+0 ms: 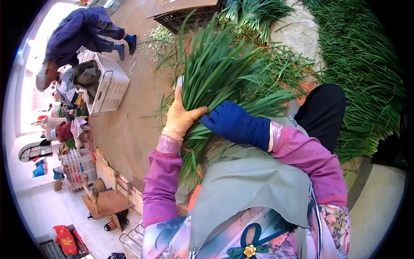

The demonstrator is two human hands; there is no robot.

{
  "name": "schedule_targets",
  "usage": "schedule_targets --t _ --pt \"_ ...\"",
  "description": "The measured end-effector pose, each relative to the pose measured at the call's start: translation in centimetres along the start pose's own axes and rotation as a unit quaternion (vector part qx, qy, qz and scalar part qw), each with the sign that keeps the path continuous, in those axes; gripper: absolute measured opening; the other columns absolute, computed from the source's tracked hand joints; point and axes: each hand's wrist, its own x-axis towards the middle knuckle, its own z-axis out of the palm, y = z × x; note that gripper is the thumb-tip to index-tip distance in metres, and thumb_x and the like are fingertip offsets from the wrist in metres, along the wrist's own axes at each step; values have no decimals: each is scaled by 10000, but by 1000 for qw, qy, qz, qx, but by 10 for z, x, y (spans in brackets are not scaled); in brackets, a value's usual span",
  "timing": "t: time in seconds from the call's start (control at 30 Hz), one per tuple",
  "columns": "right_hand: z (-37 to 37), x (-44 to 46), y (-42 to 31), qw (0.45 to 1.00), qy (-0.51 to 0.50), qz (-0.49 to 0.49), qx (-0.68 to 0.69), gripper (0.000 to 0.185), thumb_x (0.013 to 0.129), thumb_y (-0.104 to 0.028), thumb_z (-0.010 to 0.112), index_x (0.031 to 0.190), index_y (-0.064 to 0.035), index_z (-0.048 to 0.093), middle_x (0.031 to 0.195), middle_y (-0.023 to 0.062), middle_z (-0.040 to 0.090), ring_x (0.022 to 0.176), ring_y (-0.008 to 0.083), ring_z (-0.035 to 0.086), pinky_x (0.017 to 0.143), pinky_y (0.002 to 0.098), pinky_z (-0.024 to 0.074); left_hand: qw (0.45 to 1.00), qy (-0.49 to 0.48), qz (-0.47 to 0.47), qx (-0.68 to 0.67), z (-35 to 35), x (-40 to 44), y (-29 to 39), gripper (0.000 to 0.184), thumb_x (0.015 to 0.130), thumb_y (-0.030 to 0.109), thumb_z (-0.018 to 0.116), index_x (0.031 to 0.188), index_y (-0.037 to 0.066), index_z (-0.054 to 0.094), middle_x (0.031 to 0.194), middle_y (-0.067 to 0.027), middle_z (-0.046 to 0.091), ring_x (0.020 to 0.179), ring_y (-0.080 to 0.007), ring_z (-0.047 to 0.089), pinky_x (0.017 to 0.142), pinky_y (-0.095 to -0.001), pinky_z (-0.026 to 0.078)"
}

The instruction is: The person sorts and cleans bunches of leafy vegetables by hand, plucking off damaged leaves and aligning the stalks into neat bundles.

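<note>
A thick bunch of long green chives (215, 64) lies across my lap, its leaves fanning out toward the top. My left hand (180, 115), in a yellowish glove, wraps round the left side of the bunch with the thumb across the leaves. Something white shows at its fingertip; I cannot tell what it is. Close beside it, my right hand (228, 121), in a dark blue knitted glove, is closed on the leaves from above, its fingertips partly hidden. A thin reddish band crosses the stems below my left hand. A grey apron (254, 185) covers my front.
A large heap of chives (362, 64) fills the right side. Tied bunches (254, 19) lie at the top, near a dark crate (185, 20). Loose leaves litter the floor. At left, a person (82, 32) bends by a white basket (113, 84); a wooden stool (108, 200) stands lower.
</note>
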Motion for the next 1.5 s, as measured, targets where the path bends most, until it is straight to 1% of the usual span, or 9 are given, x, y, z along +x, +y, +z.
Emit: schedule_targets --t 0.2,0.47,0.53,0.77,0.93,1.03,1.1,1.23,1.5 --pt "6 -22 -5 997 30 37 61 393 745 -171 523 1130 -98 519 772 44 507 694 216 533 589 358 406 947 53 -88 -303 3 -1 -7 353 713 -19 649 1052 -26 550 945 -81 629 791 -162 602 747 -279 494" --pt "-7 -14 12 955 97 87 267 299 777 -270 625 1005 -82 582 800 112 572 752 291 568 636 378 457 912 149 -136 -357 -1 -20 -6 337 735 -6 632 1057 -24 535 922 -97 628 769 -185 609 711 -291 511" --pt "-2 -9 23 877 149 149 431 267 796 -282 623 959 -72 598 792 124 596 760 293 584 653 359 471 908 163 -118 -367 1 -23 -1 329 735 -11 631 1050 -25 537 918 -96 628 767 -184 608 710 -284 507" --pt "-7 17 34 885 47 365 285 469 786 -338 638 1137 -51 517 794 155 604 698 272 611 639 337 476 929 172 -102 -313 9 -24 4 334 724 -10 654 1038 -25 542 926 -86 624 774 -161 594 721 -271 493" --pt "19 20 43 918 17 263 297 383 746 -356 647 896 -7 595 747 197 597 711 375 586 620 422 466 932 175 -74 -310 14 -23 1 311 734 -12 640 1032 -17 551 919 -82 624 770 -156 590 713 -271 490" --pt "17 5 59 851 141 336 379 285 770 -310 628 808 -28 616 668 157 589 654 312 599 573 384 457 932 190 -70 -300 11 -22 -7 293 755 -12 610 1043 -5 554 912 -82 625 746 -165 601 677 -274 506" --pt "8 -15 86 580 185 482 631 228 817 -259 572 795 -37 621 647 86 588 614 196 592 545 319 448 929 189 -68 -311 10 -24 -7 294 759 -14 603 1048 -3 552 913 -81 624 748 -166 601 678 -272 506" --pt "18 -40 98 586 278 452 612 227 848 -236 527 804 -30 613 645 42 579 565 118 554 519 256 441 926 190 -65 -321 12 -27 3 352 719 -29 647 1048 -22 521 964 -82 603 815 -160 572 754 -272 472" --pt "22 -45 60 459 204 534 680 242 829 -211 578 989 -31 563 692 -14 544 539 78 518 485 198 412 925 194 -71 -318 12 -28 3 342 734 -31 634 1057 -21 520 972 -72 599 818 -158 575 754 -267 477"
